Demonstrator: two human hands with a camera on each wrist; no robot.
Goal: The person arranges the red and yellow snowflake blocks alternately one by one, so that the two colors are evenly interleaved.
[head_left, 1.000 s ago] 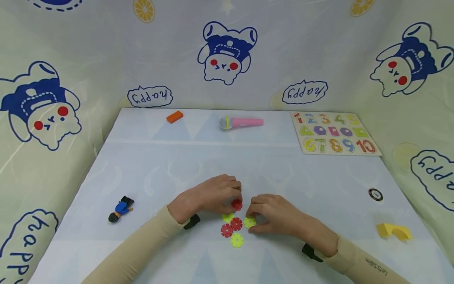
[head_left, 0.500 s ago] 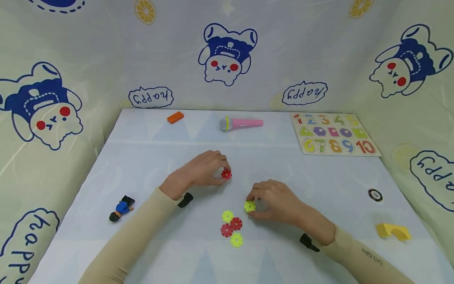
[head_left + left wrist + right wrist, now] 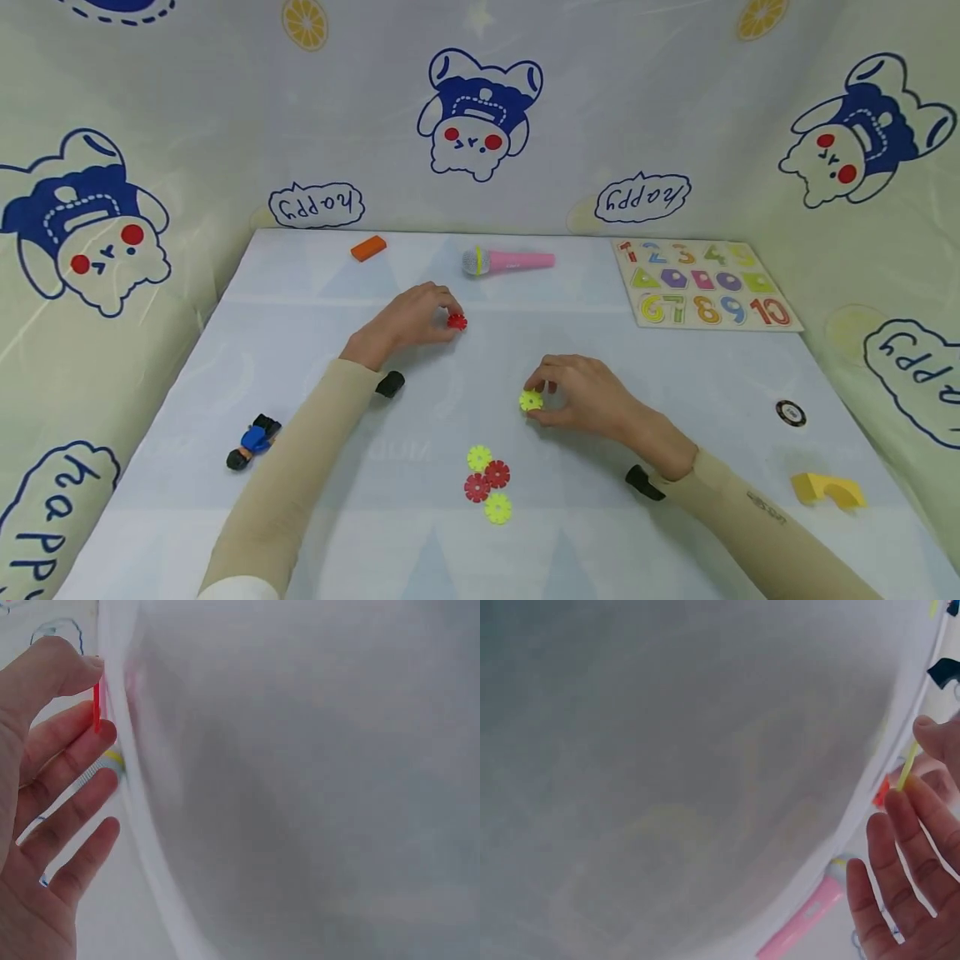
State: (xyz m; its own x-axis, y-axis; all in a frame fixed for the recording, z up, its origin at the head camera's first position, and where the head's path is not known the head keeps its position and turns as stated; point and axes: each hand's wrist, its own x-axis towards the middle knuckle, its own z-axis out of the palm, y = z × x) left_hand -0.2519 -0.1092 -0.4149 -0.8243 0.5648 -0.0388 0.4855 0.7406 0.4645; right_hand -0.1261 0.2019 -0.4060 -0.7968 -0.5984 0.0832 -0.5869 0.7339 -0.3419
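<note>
Between thumb and fingertips, my left hand (image 3: 411,318) pinches a red flower-shaped disc (image 3: 457,322) by its edges, over the middle of the table toward the back. In the left wrist view that red disc (image 3: 97,705) shows edge-on. My right hand (image 3: 581,393) pinches a yellow-green flower-shaped disc (image 3: 531,401), nearer the front and to the right. The right wrist view has this yellow disc (image 3: 907,766) edge-on between thumb and fingers. Below both hands lies a small cluster: two red discs (image 3: 477,487) and two yellow-green discs (image 3: 497,508), touching or overlapping.
A pink toy microphone (image 3: 510,261) and an orange block (image 3: 368,248) lie at the back. A number board (image 3: 705,283) is back right. On the right are a black-and-white round chip (image 3: 791,412) and a yellow arch block (image 3: 828,490). A toy figure (image 3: 252,442) lies left.
My left hand has lifted a red disc from the cluster and carried it back and left. My right hand has carried a yellow-green disc away toward the back.
</note>
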